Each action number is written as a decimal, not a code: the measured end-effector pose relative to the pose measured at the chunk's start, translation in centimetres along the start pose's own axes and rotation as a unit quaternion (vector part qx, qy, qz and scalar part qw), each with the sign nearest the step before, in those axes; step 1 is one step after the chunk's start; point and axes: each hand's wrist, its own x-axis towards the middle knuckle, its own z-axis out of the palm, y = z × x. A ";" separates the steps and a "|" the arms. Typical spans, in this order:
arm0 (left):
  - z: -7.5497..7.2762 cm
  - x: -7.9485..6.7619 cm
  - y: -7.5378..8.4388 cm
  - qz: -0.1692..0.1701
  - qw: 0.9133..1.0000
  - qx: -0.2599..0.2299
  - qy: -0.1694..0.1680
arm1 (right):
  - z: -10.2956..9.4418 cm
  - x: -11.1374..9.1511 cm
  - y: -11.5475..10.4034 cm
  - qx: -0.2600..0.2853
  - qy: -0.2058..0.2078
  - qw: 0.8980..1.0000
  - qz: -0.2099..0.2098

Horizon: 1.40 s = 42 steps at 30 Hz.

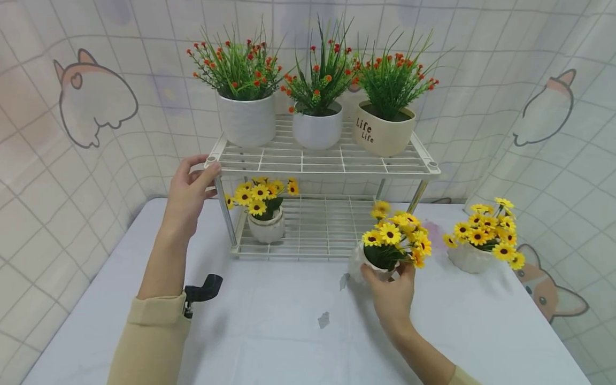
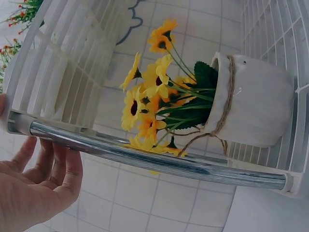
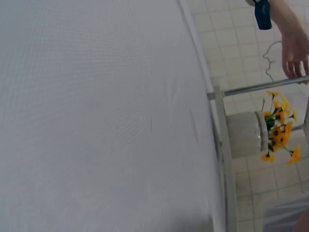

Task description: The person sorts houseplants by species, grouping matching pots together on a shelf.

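A two-tier white wire rack point(image 1: 327, 164) stands on the table. My left hand point(image 1: 185, 195) grips its upper left corner, thumb at the front edge; in the left wrist view, the curled fingers point(image 2: 60, 166) lie by the metal post. My right hand point(image 1: 395, 299) holds a white flowerpot point(image 1: 360, 263) of yellow artificial sunflowers point(image 1: 397, 235), tilted, before the rack's lower right side. A similar sunflower pot point(image 1: 267, 227) sits at the left of the lower tier, twine round its neck point(image 2: 229, 96). Another sunflower pot point(image 1: 471, 258) is on the table to the right.
On the top tier stand a white ribbed pot point(image 1: 247, 120), a smaller white pot point(image 1: 317, 128) and a cream "Life" pot point(image 1: 385, 131), all with red-flowered grass. A patterned curtain point(image 1: 96, 171) surrounds the white-covered table point(image 1: 269, 331). A black camera mount point(image 1: 204, 289) is on my left wrist.
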 end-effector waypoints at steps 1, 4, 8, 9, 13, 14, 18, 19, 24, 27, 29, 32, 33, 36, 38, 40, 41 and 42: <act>0.0 0.0 0.0 0.000 1.000 0.001 0.001 | 0.5 -0.1 0.0 0.005 -0.005 1.000 -0.004; 0.0 0.0 0.0 -0.001 1.000 0.000 0.001 | 1.8 -0.1 0.1 0.013 -0.020 1.000 -0.013; 0.1 0.0 -0.1 -0.002 1.000 0.000 0.000 | 3.5 0.4 0.1 0.015 -0.038 0.999 -0.014; 0.1 0.0 -0.1 -0.002 1.000 0.000 0.000 | 4.0 0.6 0.1 0.014 -0.041 0.999 -0.014; 0.0 0.0 -0.1 -0.003 1.000 -0.001 0.001 | 5.6 1.4 0.2 0.016 -0.046 0.999 -0.024; 0.0 0.0 0.0 -0.002 1.000 -0.001 0.000 | 6.0 1.6 0.2 0.017 -0.047 0.998 -0.031; -0.1 0.1 0.1 0.001 1.000 -0.008 -0.004 | 7.7 2.4 0.3 0.034 -0.049 0.996 -0.068; -0.1 0.2 0.1 0.002 1.000 -0.010 -0.006 | 8.1 2.6 0.3 0.041 -0.049 0.995 -0.078; -0.1 0.2 0.1 0.002 1.000 -0.019 -0.011 | 9.9 3.5 0.6 0.064 -0.047 0.991 -0.111; -0.1 0.2 0.1 -0.001 1.000 -0.019 -0.010 | 10.9 4.0 0.8 0.058 -0.037 0.991 -0.118; 0.0 0.2 0.1 -0.003 1.000 -0.019 -0.010 | 11.6 4.4 1.0 0.051 -0.031 0.991 -0.122; -0.1 0.1 0.1 -0.005 1.000 -0.019 -0.009 | 12.5 5.1 1.3 0.038 -0.025 0.990 -0.133; -0.1 0.1 0.1 -0.005 1.000 -0.018 -0.009 | 12.7 5.3 1.4 0.033 -0.025 0.990 -0.137; -0.1 0.0 0.1 -0.006 1.000 -0.017 -0.007 | 13.4 5.6 1.7 0.016 -0.031 0.989 -0.142; -0.2 0.0 0.1 -0.007 1.000 -0.018 -0.007 | 13.9 5.7 1.9 0.007 -0.035 0.990 -0.138; -0.2 0.0 0.1 -0.009 1.000 -0.018 -0.007 | 14.3 5.8 2.0 -0.005 -0.036 0.991 -0.125; -0.2 -0.1 0.2 -0.010 1.000 -0.017 -0.007 | 14.4 5.8 2.0 -0.008 -0.036 0.992 -0.119; -0.2 -0.1 0.2 -0.011 1.000 -0.017 -0.006 | 14.6 5.8 2.1 -0.015 -0.037 0.993 -0.109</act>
